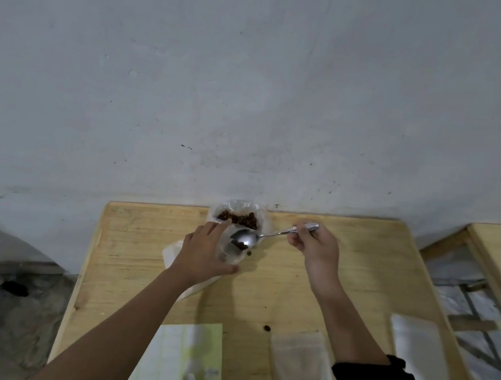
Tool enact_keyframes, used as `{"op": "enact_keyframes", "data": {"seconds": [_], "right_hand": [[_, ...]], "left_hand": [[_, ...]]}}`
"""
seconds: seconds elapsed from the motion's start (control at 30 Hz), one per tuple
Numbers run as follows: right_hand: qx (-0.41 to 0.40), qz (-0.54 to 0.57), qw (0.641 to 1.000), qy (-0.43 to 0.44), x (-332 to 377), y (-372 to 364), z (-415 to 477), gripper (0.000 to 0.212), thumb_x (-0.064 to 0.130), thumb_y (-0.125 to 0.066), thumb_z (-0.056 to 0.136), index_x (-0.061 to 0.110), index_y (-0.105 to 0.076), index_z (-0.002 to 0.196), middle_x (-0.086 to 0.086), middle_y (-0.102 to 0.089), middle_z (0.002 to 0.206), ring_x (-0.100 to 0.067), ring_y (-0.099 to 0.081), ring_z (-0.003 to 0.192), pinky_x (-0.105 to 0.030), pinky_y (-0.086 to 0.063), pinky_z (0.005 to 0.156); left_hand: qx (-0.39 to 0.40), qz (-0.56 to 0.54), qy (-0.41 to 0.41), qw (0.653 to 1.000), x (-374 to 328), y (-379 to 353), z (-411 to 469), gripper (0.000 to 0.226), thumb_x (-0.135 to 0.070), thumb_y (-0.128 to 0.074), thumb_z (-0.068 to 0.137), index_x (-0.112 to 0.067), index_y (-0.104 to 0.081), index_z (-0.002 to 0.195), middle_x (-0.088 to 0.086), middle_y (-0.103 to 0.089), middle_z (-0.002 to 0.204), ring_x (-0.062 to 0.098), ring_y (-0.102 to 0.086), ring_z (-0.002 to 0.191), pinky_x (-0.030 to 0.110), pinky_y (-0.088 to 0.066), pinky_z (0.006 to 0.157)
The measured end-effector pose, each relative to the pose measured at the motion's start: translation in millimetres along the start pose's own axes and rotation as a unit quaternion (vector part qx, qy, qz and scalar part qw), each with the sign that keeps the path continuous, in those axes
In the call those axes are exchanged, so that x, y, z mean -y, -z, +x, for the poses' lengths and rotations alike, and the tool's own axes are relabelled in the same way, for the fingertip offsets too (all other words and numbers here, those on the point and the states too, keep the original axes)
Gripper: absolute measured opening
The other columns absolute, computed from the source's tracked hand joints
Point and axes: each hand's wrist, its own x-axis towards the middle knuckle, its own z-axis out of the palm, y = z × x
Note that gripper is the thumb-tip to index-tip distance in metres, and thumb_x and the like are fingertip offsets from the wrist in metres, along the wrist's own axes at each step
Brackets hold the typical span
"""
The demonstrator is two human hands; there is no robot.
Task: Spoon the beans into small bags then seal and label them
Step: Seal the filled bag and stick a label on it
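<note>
At the near edge of a pale wooden worktop (291, 295), a sheet of labels (183, 360) is laid flat. Just right of it lies a clear filled bag (301, 378) with dark beans gathered at its near end. A white strip of what may be spare bags (421, 365) is set along the right edge. A single stray bean (267, 328) is seen on bare wood near the middle. Further in, a small clear bag (229, 252) is held upright by the left hand (199, 254), with fingers and thumb curled round it. A metal spoon (244, 239) carrying a few beans is tipped over the bag's mouth. Its handle is pinched in the right hand (315, 246). At the far edge, against the grey wall (260, 76), the beans (239, 218) are kept in a clear tub. The bag is judged light, limp and slippery, and is best gripped just below its mouth so that it stays open. The beans are judged hard and apt to roll. White paper (171, 254) lies under the left hand, and nothing is seen blocking the spoon's path.
</note>
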Motion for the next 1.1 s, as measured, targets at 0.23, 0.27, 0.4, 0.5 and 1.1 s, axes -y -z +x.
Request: {"op": "enact_keyframes", "data": {"seconds": [0.23, 0.27, 0.4, 0.5, 1.1], "right_hand": [[-0.063, 0.012, 0.997, 0.034, -0.1, 5.5, 3.4, 0.016, 0.005, -0.056, 0.091, 0.010, -0.064, 0.078, -0.007, -0.060, 0.072, -0.015, -0.060, 0.067, -0.015, -0.054, 0.063], [-0.065, 0.013, 0.997, 0.034, -2.0, 3.7, 4.1, 0.016, 0.006, -0.056, 0.092, 0.010, -0.064, 0.078, -0.007, -0.060, 0.073, -0.016, -0.061, 0.069, -0.015, -0.054, 0.063], [-0.068, 0.021, 0.997, 0.029, -14.1, -11.8, 5.4, 0.013, 0.006, -0.055, 0.092, 0.007, -0.064, 0.084, -0.006, -0.062, 0.076, -0.016, -0.062, 0.074, -0.016, -0.055, 0.070], [-0.077, -0.014, 0.996, 0.032, -26.3, -25.2, 7.8, 0.012, 0.006, -0.054, 0.093, 0.004, -0.066, 0.093, -0.003, -0.065, 0.078, -0.013, -0.065, 0.076, -0.023, -0.055, 0.077], [-0.136, 0.049, 0.979, -0.141, -49.5, -60.0, 28.9, 0.020, 0.001, -0.051, 0.092, 0.007, -0.059, 0.074, -0.012, -0.062, 0.080, -0.023, -0.066, 0.072, -0.024, -0.056, 0.070]], "left_hand": [[-0.004, -0.001, 0.006, 1.000, 4.1, 0.4, -3.8, 0.097, -0.051, -0.076, 0.065, -0.026, -0.026, 0.144, -0.003, -0.037, 0.143, 0.019, -0.031, 0.132, 0.040, -0.027, 0.106], [-0.008, -0.002, 0.006, 1.000, 5.9, 2.0, -4.4, 0.097, -0.051, -0.077, 0.065, -0.026, -0.027, 0.144, -0.003, -0.038, 0.141, 0.019, -0.033, 0.131, 0.040, -0.027, 0.106], [-0.007, -0.006, 0.020, 1.000, 13.2, 10.7, -6.3, 0.101, -0.054, -0.075, 0.059, -0.027, -0.028, 0.144, -0.004, -0.041, 0.136, 0.018, -0.035, 0.127, 0.038, -0.028, 0.103], [0.004, -0.007, 0.025, 1.000, 21.8, 14.3, -7.1, 0.102, -0.060, -0.070, 0.057, -0.029, -0.026, 0.144, -0.005, -0.040, 0.135, 0.018, -0.037, 0.125, 0.037, -0.028, 0.103], [0.027, -0.037, 0.008, 0.999, 30.0, 14.1, 2.6, 0.093, -0.048, -0.076, 0.068, -0.027, -0.026, 0.144, -0.005, -0.034, 0.146, 0.018, -0.031, 0.132, 0.039, -0.024, 0.107]]}}
